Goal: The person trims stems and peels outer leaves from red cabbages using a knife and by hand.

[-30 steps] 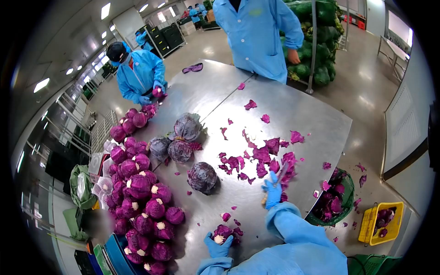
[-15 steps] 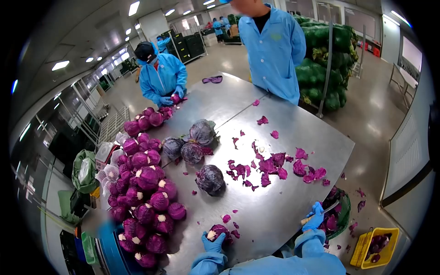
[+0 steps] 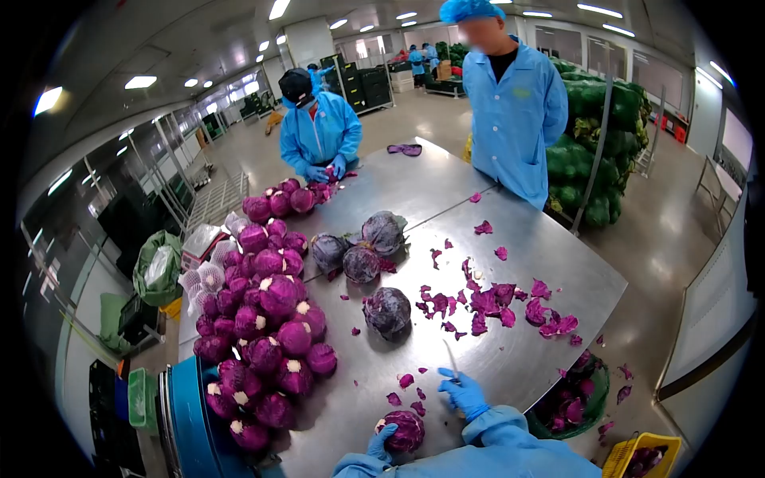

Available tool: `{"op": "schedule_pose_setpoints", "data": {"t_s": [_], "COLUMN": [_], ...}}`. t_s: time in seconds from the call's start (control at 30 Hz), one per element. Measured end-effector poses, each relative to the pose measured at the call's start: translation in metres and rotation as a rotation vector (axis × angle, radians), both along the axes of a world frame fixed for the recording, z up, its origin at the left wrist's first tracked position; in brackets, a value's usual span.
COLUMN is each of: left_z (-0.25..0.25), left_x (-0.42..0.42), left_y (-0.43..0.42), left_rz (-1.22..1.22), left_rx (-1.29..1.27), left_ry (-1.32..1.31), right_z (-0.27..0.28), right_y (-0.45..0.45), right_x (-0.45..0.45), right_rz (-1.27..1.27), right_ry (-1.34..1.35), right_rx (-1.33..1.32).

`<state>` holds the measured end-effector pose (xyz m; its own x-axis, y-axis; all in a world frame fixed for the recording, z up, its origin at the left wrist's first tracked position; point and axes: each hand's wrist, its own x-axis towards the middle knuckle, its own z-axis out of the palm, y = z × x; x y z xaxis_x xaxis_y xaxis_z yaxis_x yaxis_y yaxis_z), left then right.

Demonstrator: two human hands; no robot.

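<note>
Red cabbage at near edge of table, left hand fingers curled round its side. Probably heavy, stiff, slick-skinned; best cupped low. Right hand just beside, fingers wrapped on knife. Farther: dark head.

We are in what looks like a vegetable-processing workroom: we see a wide grey steel table heaped with round purple cabbages, people in light-blue work coats, bulging green sacks with leaves poking out, stacked black plastic crates and long white ceiling lights.
</note>
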<state>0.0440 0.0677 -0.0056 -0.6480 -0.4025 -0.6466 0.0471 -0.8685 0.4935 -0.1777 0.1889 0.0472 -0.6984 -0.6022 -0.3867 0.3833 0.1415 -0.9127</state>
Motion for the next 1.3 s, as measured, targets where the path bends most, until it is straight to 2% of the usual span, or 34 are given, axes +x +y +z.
{"op": "schedule_pose_setpoints", "data": {"t_s": [0.03,0.13,0.27,0.37,0.43,0.47,0.5,0.6,0.7,0.83,1.0,1.03,1.13,1.23,1.3], "left_z": [0.007,0.023,0.055,0.088,0.103,0.108,0.093,0.102,0.099,0.094,0.096,0.096,0.085,0.087,0.085], "left_x": [0.001,-0.006,-0.020,-0.032,-0.034,-0.034,-0.032,-0.038,-0.037,-0.040,-0.045,-0.048,-0.050,-0.052,-0.053], "left_y": [0.003,0.004,-0.001,-0.002,-0.001,0.000,-0.003,-0.007,-0.011,-0.016,-0.019,-0.020,-0.022,-0.023,-0.026], "left_rz": [-0.034,-0.107,-0.154,-0.180,-0.182,-0.155,-0.129,-0.124,-0.165,-0.184,-0.048,-0.026,0.024,0.028,0.041], "left_rx": [0.034,-0.124,-0.148,-0.146,-0.101,-0.101,-0.079,-0.103,-0.160,-0.217,-0.269,-0.267,-0.328,-0.381,-0.406], "left_ry": [0.015,0.084,0.198,0.331,0.362,0.311,0.296,0.298,0.286,0.250,0.236,0.242,0.211,0.220,0.209], "right_z": [0.003,0.021,0.061,0.069,0.075,0.072,0.073,0.074,0.069,0.062,0.065,0.060,0.051,0.064,0.052], "right_y": [-0.005,-0.014,-0.010,-0.007,-0.007,-0.013,-0.012,-0.008,-0.012,-0.018,-0.018,-0.018,-0.021,-0.023,-0.024], "right_x": [0.006,0.023,0.036,0.024,0.020,0.020,0.023,0.015,0.019,0.022,0.012,0.010,0.016,0.012,0.015], "right_rz": [0.095,0.310,0.449,0.413,0.365,0.309,0.302,0.359,0.348,0.324,0.467,0.501,0.391,0.461,0.473], "right_ry": [0.019,-0.058,0.088,-0.154,-0.177,-0.086,-0.083,-0.169,-0.084,0.351,0.305,0.281,0.051,0.025,0.303], "right_rx": [0.030,0.067,-0.100,0.025,-0.033,-0.122,-0.133,-0.106,-0.165,-0.013,0.173,0.187,0.037,0.160,0.122]}}
